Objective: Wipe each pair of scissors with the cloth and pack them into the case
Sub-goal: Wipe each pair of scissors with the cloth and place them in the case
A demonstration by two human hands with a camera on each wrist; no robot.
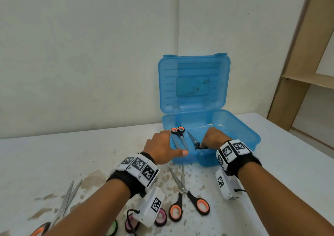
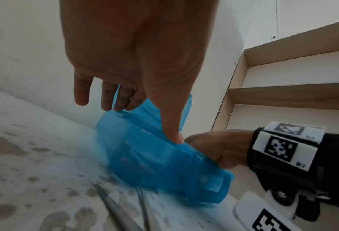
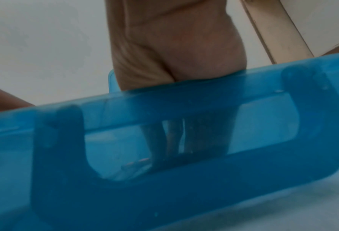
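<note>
The blue translucent case stands open on the table, lid upright at the back. One pair of orange-and-black scissors lies in its left part, handles pointing away from me. My right hand reaches into the case and grips the black handles of a second pair of scissors, blades pointing away. My left hand rests on the case's near left corner, thumb on the front rim, fingers fairly straight. In the left wrist view the thumb touches the case rim. No cloth is in view.
Loose scissors lie on the stained white table: an orange-handled pair just in front of the case, a long pair at the near left, and pink and green handles under my left wrist. A wooden shelf stands at the right.
</note>
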